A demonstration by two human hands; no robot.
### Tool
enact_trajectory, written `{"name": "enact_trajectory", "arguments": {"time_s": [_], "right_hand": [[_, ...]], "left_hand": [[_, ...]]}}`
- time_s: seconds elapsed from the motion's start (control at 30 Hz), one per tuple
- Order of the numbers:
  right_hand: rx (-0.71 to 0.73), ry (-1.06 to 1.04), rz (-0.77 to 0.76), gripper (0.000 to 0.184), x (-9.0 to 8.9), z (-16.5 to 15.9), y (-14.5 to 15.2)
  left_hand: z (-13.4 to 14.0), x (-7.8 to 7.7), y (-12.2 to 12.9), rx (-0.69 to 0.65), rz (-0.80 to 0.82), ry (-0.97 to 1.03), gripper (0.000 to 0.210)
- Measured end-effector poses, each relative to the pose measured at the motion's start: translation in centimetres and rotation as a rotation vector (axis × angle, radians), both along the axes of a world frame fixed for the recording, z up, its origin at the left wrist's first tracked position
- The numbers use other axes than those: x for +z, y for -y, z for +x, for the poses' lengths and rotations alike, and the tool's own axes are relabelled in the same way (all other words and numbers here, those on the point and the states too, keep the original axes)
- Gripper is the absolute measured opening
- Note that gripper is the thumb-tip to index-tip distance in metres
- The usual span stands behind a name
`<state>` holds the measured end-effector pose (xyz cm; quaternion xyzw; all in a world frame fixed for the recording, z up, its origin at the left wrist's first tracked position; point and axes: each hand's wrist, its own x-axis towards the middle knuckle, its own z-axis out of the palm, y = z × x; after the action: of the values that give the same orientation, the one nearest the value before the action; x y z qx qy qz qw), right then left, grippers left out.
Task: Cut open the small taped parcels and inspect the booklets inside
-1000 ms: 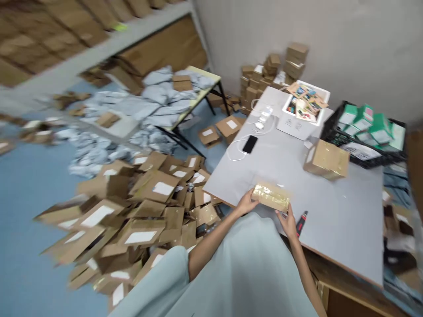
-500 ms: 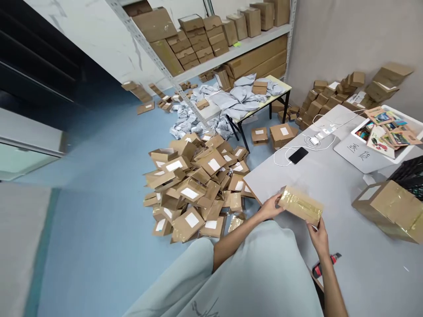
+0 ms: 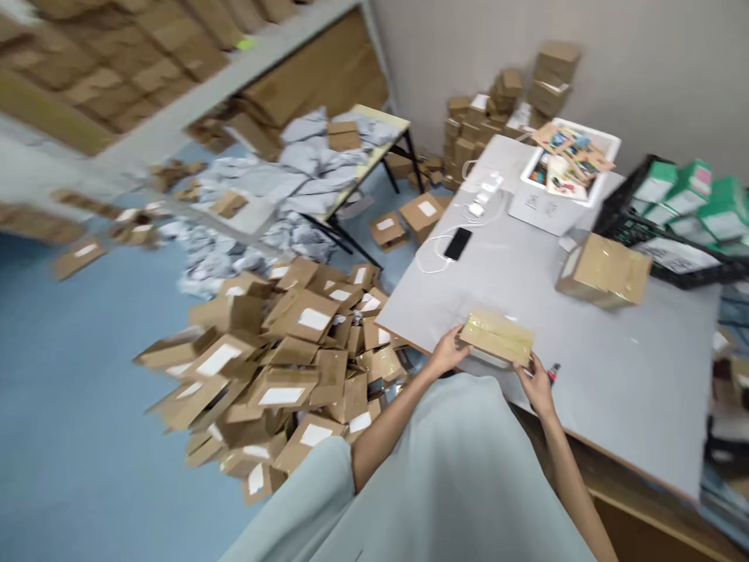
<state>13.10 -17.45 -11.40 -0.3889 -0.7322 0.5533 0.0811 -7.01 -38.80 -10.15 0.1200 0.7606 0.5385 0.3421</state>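
Note:
A small cardboard box (image 3: 497,334), its top covered with shiny tape, is held between my two hands at the near edge of the grey table (image 3: 591,375). My left hand (image 3: 449,350) grips its left end and my right hand (image 3: 535,381) grips its right end. A pale strip shows along the box's near lower side. Just right of my right hand lies a red and black box cutter (image 3: 553,373), partly hidden by that hand. Farther back on the table rests a larger taped cardboard box (image 3: 605,269).
A phone (image 3: 458,243) with a white cable lies on the table, behind it a white bin (image 3: 608,144) of colourful cards. A black crate (image 3: 620,199) holds green boxes. Many labelled cartons (image 3: 281,382) are heaped on the floor at left, near a small table (image 3: 368,168) with grey bags.
My view has swung to the right, bringing the black crate into sight. Both hands still hold the small box, which appears tilted a little differently.

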Motion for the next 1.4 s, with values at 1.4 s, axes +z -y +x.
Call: {"name": "enact_trajectory", "arguments": {"time_s": [1.4], "right_hand": [[-0.264,-0.056,-0.069,0.063,-0.7,0.7,-3.4]], "left_hand": [[-3.0,-2.3,-3.8,-0.045,0.037,0.132,0.064]]}}
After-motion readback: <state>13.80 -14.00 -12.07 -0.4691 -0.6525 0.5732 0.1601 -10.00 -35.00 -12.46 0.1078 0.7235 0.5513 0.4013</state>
